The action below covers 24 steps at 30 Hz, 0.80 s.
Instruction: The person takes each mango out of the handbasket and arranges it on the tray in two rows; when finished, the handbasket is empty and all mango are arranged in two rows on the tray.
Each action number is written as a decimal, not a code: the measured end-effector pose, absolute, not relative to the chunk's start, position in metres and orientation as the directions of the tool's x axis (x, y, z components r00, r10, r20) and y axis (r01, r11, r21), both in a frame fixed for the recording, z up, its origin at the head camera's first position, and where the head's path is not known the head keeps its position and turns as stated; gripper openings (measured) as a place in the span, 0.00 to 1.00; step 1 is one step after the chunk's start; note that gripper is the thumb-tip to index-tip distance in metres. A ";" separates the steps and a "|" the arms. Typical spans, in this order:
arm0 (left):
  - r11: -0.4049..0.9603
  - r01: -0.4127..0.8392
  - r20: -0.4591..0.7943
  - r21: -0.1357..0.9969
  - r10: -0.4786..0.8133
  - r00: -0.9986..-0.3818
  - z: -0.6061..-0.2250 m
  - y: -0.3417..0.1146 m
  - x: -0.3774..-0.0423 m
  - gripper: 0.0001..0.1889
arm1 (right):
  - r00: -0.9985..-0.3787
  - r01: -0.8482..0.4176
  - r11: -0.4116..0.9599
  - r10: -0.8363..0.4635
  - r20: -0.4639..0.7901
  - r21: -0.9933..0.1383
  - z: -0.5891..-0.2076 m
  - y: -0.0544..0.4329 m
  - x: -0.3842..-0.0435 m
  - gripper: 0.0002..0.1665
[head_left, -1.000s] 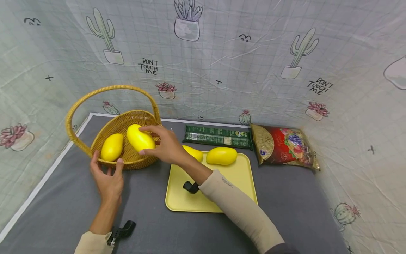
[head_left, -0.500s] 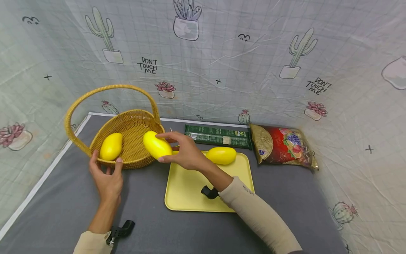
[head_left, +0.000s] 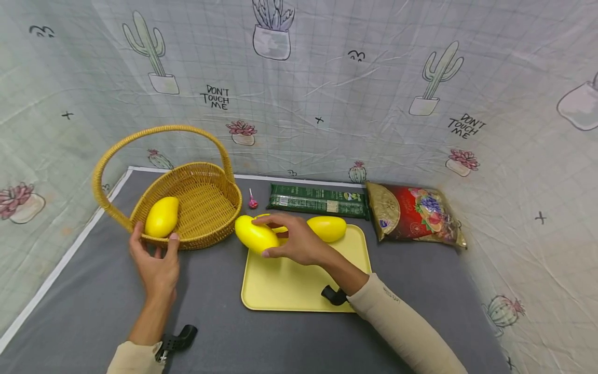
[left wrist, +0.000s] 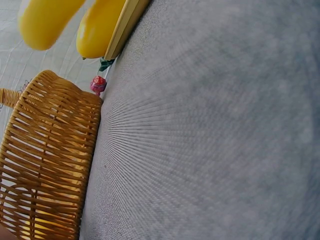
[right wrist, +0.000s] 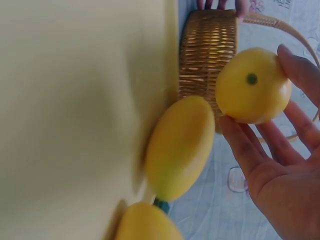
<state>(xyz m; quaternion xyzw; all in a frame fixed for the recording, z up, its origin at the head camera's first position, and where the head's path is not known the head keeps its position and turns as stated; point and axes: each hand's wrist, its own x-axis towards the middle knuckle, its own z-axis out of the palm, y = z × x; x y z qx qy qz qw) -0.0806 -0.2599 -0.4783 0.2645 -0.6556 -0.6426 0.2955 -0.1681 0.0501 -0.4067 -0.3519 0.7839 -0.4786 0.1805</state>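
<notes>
A yellow mango (head_left: 256, 235) is gripped between the thumb and fingers of the right hand (head_left: 301, 241), above the far left part of a yellow tray (head_left: 289, 291) bearing two more mangoes (right wrist: 180, 148). The left hand (head_left: 159, 267) grips the near rim of a wicker basket (head_left: 210, 208), where another mango (head_left: 162, 217) lies.

The mangoes (head_left: 327, 229) are bright yellow, the tray (head_left: 289, 285) paler, and the woven basket (head_left: 210, 240) golden brown. The bench (head_left: 261, 343) is grey, the lollipop (head_left: 253, 203) pink, the packet (head_left: 317, 201) dark green with white print, the bag (head_left: 416, 214) gold and red with a multicoloured fruit print. The pale grey cloth (head_left: 299, 78) bears a grid, green cacti (head_left: 439, 72) and pink succulents (head_left: 241, 129); the sleeves (head_left: 406, 324) are beige.
</notes>
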 end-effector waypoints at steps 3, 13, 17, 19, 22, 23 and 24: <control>0.029 0.037 0.046 0.999 -0.727 -0.685 -0.479 -0.260 -0.081 0.42 | -0.675 -0.366 0.310 -0.737 0.021 -0.878 -0.413 0.057 -0.165 0.41; 0.031 0.036 0.047 0.999 -0.727 -0.684 -0.479 -0.261 -0.079 0.42 | -0.634 -0.405 0.362 -0.773 -0.028 -0.839 -0.435 0.066 -0.155 0.40; 0.040 0.025 0.046 0.999 -0.727 -0.685 -0.479 -0.261 -0.079 0.42 | -0.634 -0.454 0.397 -0.773 -0.025 -0.798 -0.438 0.066 -0.152 0.41; 0.042 0.021 0.044 0.999 -0.727 -0.686 -0.479 -0.260 -0.079 0.42 | -0.633 -0.488 0.406 -0.774 -0.006 -0.773 -0.439 0.066 -0.151 0.41; 0.039 0.019 0.041 0.999 -0.723 -0.689 -0.478 -0.260 -0.080 0.42 | -0.633 -0.532 0.416 -0.774 0.020 -0.737 -0.439 0.066 -0.150 0.41; 0.041 0.017 0.041 0.999 -0.722 -0.691 -0.477 -0.260 -0.080 0.42 | -0.633 -0.540 0.419 -0.774 0.024 -0.730 -0.439 0.067 -0.150 0.42; 0.040 0.018 0.042 0.999 -0.720 -0.693 -0.477 -0.260 -0.080 0.42 | -0.633 -0.546 0.422 -0.774 0.026 -0.724 -0.439 0.067 -0.149 0.42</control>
